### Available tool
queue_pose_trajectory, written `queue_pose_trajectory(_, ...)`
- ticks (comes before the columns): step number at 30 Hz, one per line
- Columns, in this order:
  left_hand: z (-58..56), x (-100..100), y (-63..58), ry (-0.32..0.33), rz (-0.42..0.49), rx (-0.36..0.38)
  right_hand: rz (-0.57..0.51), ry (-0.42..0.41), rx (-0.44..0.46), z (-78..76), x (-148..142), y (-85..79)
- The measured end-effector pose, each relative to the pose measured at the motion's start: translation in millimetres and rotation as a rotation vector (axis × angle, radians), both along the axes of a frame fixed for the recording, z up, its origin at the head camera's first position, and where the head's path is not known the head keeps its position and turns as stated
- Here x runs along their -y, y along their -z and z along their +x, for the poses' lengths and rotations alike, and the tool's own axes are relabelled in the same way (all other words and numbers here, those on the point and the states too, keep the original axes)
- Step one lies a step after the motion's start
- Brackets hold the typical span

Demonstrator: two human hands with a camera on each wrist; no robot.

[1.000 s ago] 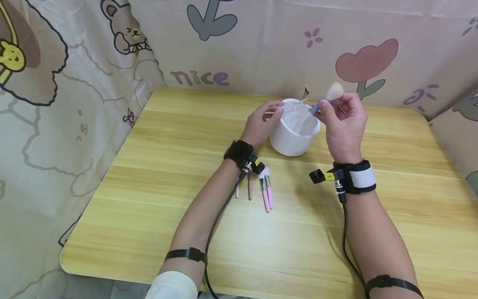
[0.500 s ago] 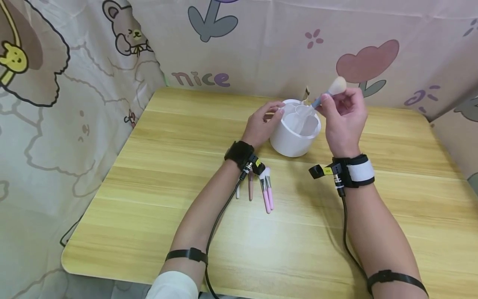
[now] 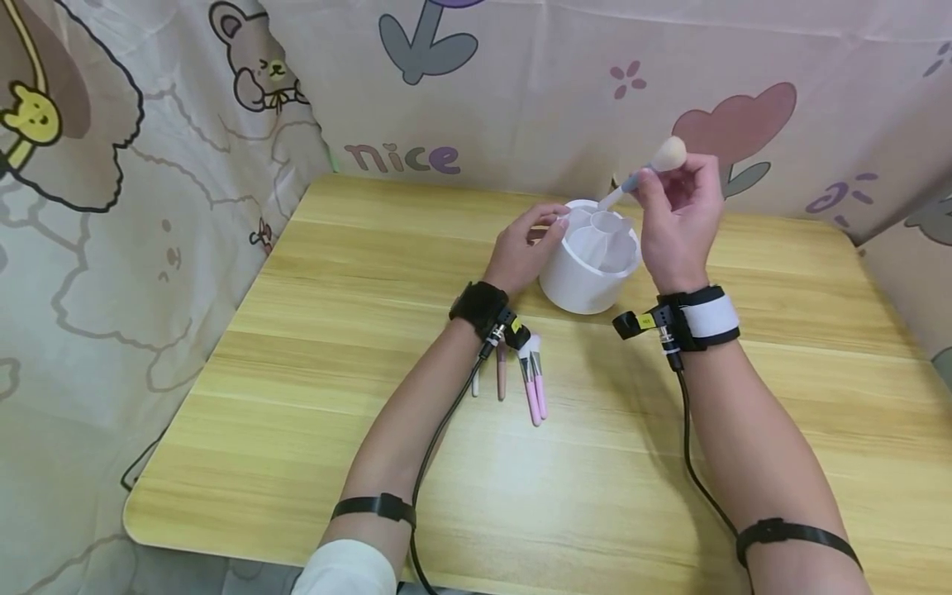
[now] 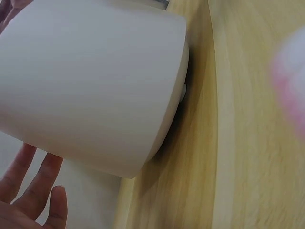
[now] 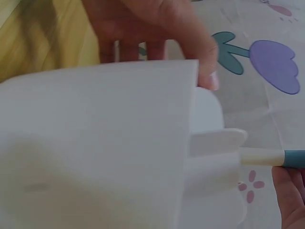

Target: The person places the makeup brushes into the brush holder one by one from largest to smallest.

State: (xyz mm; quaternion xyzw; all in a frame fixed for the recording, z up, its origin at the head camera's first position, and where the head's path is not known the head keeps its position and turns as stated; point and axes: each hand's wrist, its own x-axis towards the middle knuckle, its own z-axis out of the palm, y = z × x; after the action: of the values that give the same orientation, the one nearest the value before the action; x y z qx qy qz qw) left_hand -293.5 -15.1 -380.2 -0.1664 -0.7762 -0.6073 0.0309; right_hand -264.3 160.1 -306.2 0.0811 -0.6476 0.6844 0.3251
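A round white makeup brush holder (image 3: pixel 583 285) with inner compartments stands near the back of the table. My left hand (image 3: pixel 518 252) grips its left side, the thumb at the rim and the other fingers around the outer wall (image 4: pixel 90 86). My right hand (image 3: pixel 680 211) pinches a makeup brush (image 3: pixel 670 154) around its blue section. The brush's fluffy cream bristles point up and right. Its white handle (image 5: pixel 261 156) slants down to the back compartments, its end hidden behind a divider in the right wrist view.
Two pink makeup brushes (image 3: pixel 532 388) lie on the wooden table (image 3: pixel 297 413), beside a brown-pink handle (image 3: pixel 502 376) and a white handle (image 3: pixel 476 384), partly under my left wrist gear. A patterned cloth (image 3: pixel 521 99) hangs behind the table. Cables run along both forearms.
My right hand has moved up and toward the back, carrying the brush. The handle end has shifted from the front compartments to the back ones. My left hand stays on the holder.
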Motion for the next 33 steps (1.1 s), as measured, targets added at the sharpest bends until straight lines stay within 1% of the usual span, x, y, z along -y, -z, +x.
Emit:
queue_pose_trajectory(3,0.3,-1,0.1,-0.001,-0.002,0.008,0.119,0.046,0.015,-5.6,0,5.2)
queue_pose_trajectory(7,0.5,-1,-0.3,0.002,0.001,0.008,0.237,0.084,0.055,-9.6,1,9.4)
queue_pose_trajectory(11,0.5,-1,-0.4,0.003,0.004,0.006,0.325,0.110,0.132,-10.3,3,12.5)
queue_pose_trajectory(15,0.5,-1,0.2,0.003,0.005,0.006,0.397,0.124,0.185,-10.0,3,15.9)
queue_pose_trajectory(20,0.0,-1,1.1,0.005,0.004,0.002,0.454,0.133,0.218,-10.3,4,18.8)
queue_pose_trajectory(28,0.1,0,0.0,0.006,0.009,-0.001,0.484,0.147,0.256,-11.6,6,20.9)
queue_pose_trajectory(33,0.3,-1,0.5,0.007,0.007,-0.006,0.519,0.146,0.298,-11.9,6,18.9)
